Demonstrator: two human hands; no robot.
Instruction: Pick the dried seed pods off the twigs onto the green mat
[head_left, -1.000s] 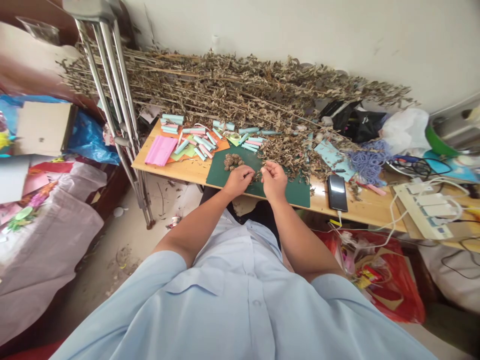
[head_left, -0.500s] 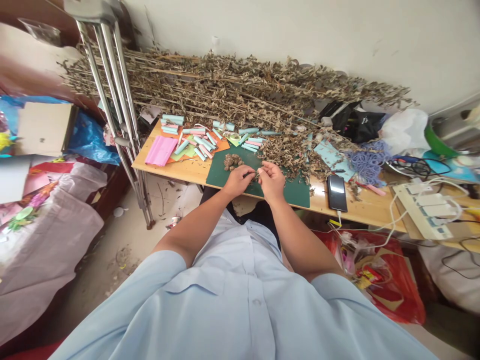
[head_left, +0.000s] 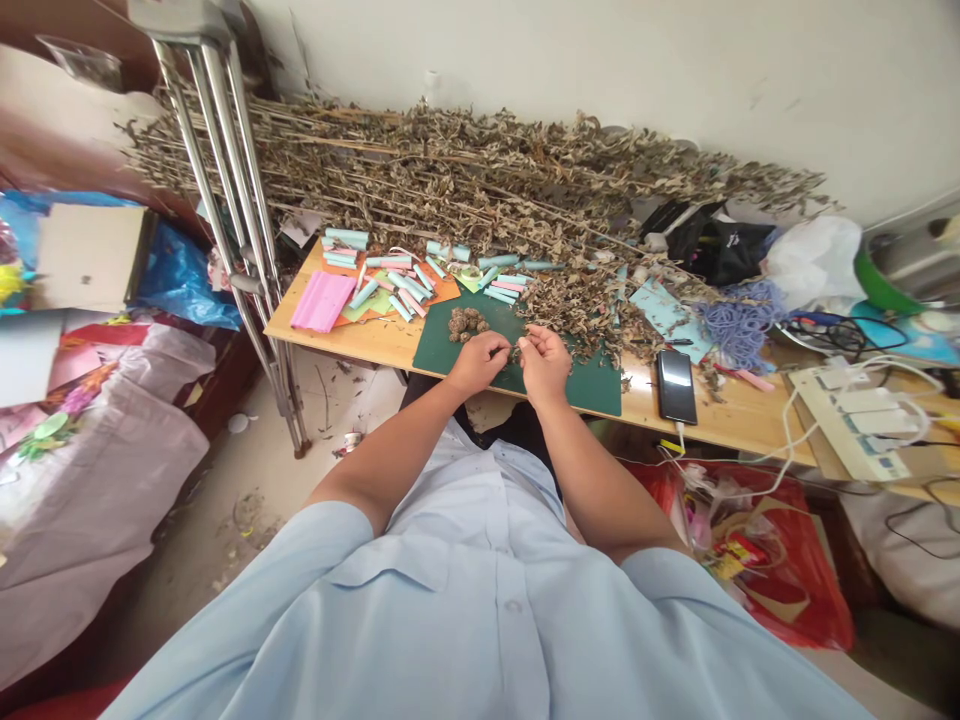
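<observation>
My left hand and my right hand meet fingertip to fingertip over a dark green cutting mat. Both are pinched closed around a small bit of dried plant, mostly hidden by the fingers. Just beyond my left hand lies a small cluster of brown balls of crumpled dried leaf. To the right of my right hand, a heap of loose dried leaves covers part of the mat.
Long dried stalks lie along the wall behind. Rolled paper tubes and a pink paper stack are at the left. A phone and a power strip sit right. Metal crutches lean at the table's left end.
My fingertips have shifted only slightly, still together over the mat. The view has moved a touch; the things on the table lie as before.
</observation>
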